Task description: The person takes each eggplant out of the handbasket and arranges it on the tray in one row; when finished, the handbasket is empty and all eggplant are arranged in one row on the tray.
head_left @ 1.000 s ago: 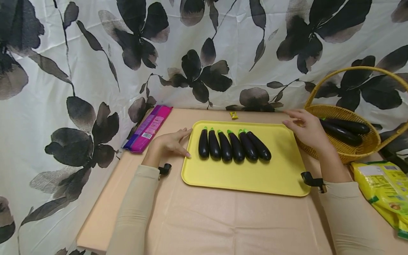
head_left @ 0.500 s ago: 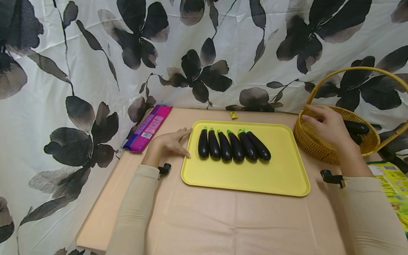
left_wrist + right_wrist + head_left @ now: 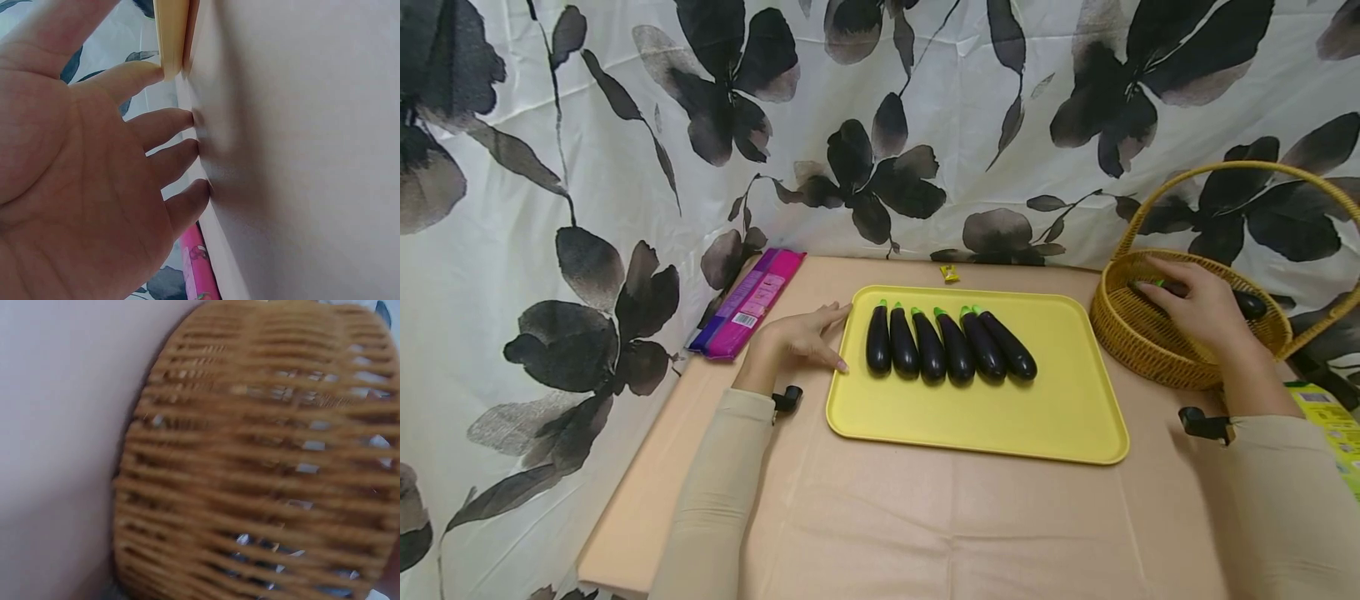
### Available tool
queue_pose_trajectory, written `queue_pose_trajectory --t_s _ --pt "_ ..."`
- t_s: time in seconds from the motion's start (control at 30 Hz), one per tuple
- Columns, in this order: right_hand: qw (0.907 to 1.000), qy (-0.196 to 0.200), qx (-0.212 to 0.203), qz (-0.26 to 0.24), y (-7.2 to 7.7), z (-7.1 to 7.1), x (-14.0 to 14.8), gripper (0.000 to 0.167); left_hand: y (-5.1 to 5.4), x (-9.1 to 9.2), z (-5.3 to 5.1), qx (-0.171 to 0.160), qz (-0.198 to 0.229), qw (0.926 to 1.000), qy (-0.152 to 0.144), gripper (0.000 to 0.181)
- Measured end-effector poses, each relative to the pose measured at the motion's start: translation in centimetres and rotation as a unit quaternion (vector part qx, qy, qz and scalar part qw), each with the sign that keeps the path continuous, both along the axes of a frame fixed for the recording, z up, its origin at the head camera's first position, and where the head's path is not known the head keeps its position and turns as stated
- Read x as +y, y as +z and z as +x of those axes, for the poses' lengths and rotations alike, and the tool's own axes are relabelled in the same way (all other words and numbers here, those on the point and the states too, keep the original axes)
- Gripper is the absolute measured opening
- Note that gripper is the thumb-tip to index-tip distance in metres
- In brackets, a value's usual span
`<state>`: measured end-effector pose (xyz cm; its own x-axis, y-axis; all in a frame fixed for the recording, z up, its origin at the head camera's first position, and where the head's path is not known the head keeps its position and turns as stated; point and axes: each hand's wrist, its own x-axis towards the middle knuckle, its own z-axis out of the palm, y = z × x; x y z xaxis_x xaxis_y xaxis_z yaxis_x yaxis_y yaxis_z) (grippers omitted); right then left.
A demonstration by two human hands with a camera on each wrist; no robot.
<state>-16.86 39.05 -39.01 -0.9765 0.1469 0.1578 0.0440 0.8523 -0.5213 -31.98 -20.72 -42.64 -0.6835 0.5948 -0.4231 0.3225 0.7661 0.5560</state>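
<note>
On the yellow tray [image 3: 1000, 417], several glossy dark eggplants [image 3: 931, 346] lie side by side with their green stems pointing away. My left hand [image 3: 801, 337] rests at the tray's left edge, thumb and forefinger against the rim; in the left wrist view the other fingertips of this hand [image 3: 94, 162] touch the tabletop. Inside the wicker basket [image 3: 1138, 342], my right hand [image 3: 1202, 304] has its thumb and fingers around an eggplant [image 3: 1249, 305], whose green stem shows between them. The hand covers much of it. In the right wrist view, only the woven basket wall [image 3: 250, 456] shows clearly.
A pink and purple packet [image 3: 748, 304] lies left of the tray. Behind the tray is a small yellow wrapped piece [image 3: 950, 273]. A yellow bag [image 3: 1330, 425] is partly hidden by the right sleeve. The basket's tall handle [image 3: 1240, 167] arches overhead; a floral curtain [image 3: 880, 125] hangs behind.
My right hand has moved right, from above the tray's far right corner into the basket, and its fingers are now around an eggplant. The left hand has stayed at the tray.
</note>
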Motion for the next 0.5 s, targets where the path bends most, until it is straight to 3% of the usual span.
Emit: queue_pose_trajectory --t_s 0.5 --pt "0.9991 -0.013 -0.036 0.018 -1.2 -0.6 3.2 0.059 -0.2 0.0 -0.1 0.002 -0.002 1.0 0.004 0.132"
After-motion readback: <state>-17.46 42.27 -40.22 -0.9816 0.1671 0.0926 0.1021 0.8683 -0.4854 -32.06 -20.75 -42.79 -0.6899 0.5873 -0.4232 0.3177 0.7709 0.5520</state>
